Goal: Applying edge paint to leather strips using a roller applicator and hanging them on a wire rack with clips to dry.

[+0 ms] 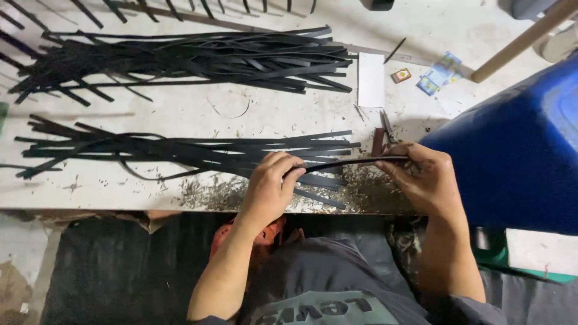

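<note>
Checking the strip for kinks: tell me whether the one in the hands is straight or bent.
Slightly bent. The strip arcs gently between the left hand and right hand; no kink shows.

Black throughout: the single strip (pixel 346 162) between both hands, the near bundle of strips (pixel 180 150) and the far heap of strips (pixel 180 60). Dirty white on the counter (pixel 180 111), speckled with dark grey-brown shavings (pixel 211 192) along the near edge. Plain white on the paper slip (pixel 371 79). Deep blue on the big barrel (pixel 518 162). Light blue with yellow marks on the small packet (pixel 438 73); orange and white on the tiny box (pixel 401 75). Pale tan on the wooden pole (pixel 524 39). Dark grey on the shirt (pixel 325 283), with paler grey-green lettering. Reddish-brown on the small tool (pixel 378 141). Red on the object (pixel 265 235) under the counter edge.
</note>
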